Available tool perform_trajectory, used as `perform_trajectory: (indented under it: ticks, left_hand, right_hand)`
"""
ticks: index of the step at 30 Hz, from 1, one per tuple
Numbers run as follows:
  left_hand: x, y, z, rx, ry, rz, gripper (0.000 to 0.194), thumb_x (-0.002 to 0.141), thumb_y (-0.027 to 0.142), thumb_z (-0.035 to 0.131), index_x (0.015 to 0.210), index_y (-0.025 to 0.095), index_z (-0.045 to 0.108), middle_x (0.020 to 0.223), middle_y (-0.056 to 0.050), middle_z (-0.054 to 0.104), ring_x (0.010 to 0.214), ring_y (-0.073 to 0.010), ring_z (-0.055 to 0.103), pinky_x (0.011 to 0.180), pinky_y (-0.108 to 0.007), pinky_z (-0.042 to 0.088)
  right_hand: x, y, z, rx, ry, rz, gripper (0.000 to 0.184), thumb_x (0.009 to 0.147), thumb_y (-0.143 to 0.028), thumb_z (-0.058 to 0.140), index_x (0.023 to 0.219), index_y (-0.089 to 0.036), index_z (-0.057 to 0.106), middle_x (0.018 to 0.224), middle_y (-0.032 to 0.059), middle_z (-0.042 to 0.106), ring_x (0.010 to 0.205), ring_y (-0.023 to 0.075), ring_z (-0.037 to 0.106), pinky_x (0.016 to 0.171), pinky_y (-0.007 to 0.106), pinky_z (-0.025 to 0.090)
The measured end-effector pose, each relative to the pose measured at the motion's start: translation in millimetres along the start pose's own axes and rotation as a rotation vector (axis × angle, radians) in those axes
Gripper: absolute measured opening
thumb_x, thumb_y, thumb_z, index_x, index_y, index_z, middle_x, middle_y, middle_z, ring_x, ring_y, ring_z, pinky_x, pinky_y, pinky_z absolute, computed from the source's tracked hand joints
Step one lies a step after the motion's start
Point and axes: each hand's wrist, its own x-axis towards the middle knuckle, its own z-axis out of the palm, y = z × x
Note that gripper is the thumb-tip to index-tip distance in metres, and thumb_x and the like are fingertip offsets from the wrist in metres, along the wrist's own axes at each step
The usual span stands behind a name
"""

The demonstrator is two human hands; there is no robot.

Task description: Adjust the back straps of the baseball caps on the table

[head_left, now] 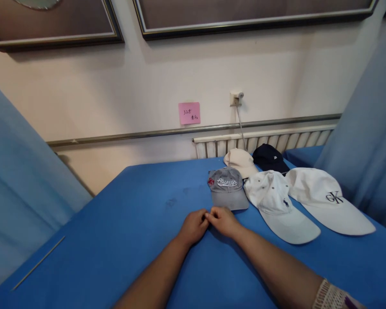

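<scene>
My left hand [194, 225] and my right hand [223, 221] rest on the blue table cover [131, 240], both curled closed with their fingertips touching each other. Nothing shows inside either hand. Just beyond them lies a grey cap [228, 187] with white lettering, its brim pointing at my hands. To its right sit a white cap [276, 201] with a small dark logo and another white cap [324, 199] with dark letters. Behind these lie a beige cap [239, 161] and a dark navy cap [270, 158].
Blue curtains hang at the left [22, 184] and right [369, 141]. A white radiator [276, 140] runs along the wall behind the table. A pink note [189, 113] and a wall socket [236, 98] with a cable are on the wall. A thin stick [38, 262] lies near the table's left edge.
</scene>
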Motion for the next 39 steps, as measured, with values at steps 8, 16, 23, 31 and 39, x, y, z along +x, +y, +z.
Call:
perform_trajectory:
  ticks: [8,16,23,31,39]
  left_hand:
    - [1.8,-8.1,-7.5,-0.187,-0.043,-0.035,0.017,0.081,0.025,0.048,0.080,0.018,0.064,0.076,-0.001,0.067,0.072,-0.0164,0.059,0.066,-0.024,0.042]
    - [1.3,-8.9,-6.6,-0.303,-0.030,-0.062,0.017,0.080,0.028,0.051,0.079,0.017,0.064,0.073,-0.001,0.066,0.069,-0.0150,0.057,0.064,-0.024,0.043]
    - [-3.9,17.6,-26.3,-0.351,0.261,-0.056,0.030,0.086,0.036,0.051,0.099,0.014,0.067,0.069,0.000,0.063,0.062,-0.0129,0.056,0.061,-0.023,0.045]
    - [-8.8,80.9,-76.3,-0.266,0.772,0.307,0.079,0.089,0.021,0.055,0.153,0.025,0.009,0.082,0.001,0.069,0.060,-0.0084,0.057,0.062,-0.021,0.049]
    - [23.4,71.6,-81.8,-0.151,0.766,0.212,0.088,0.085,0.020,0.056,0.153,0.022,0.000,0.086,-0.001,0.072,0.053,-0.0076,0.055,0.058,-0.021,0.046]
  right_hand:
    - [-2.3,-11.1,1.5,-0.078,0.007,0.023,0.028,0.090,-0.037,0.051,0.071,-0.021,0.064,0.071,0.0010,0.068,0.065,0.0146,0.057,0.056,0.026,0.026]
    - [-6.1,-6.2,8.4,0.133,0.019,-0.009,0.028,0.089,-0.034,0.050,0.066,-0.020,0.059,0.063,-0.0011,0.061,0.060,0.0135,0.053,0.057,0.024,0.033]
    - [-13.3,-27.9,-11.2,0.594,0.252,-0.167,0.023,0.091,-0.039,0.049,0.091,-0.019,0.060,0.070,-0.0009,0.060,0.056,0.0112,0.051,0.054,0.023,0.042]
    - [-5.2,-95.5,-105.3,0.585,0.804,-0.576,0.070,0.090,-0.018,0.042,0.151,-0.031,0.010,0.093,0.0022,0.068,0.059,0.0128,0.057,0.070,0.035,0.056]
    - [7.1,-77.7,-111.1,0.402,0.842,-0.442,0.082,0.082,-0.011,0.044,0.152,-0.029,0.007,0.086,-0.0004,0.068,0.058,0.0141,0.059,0.066,0.033,0.055]
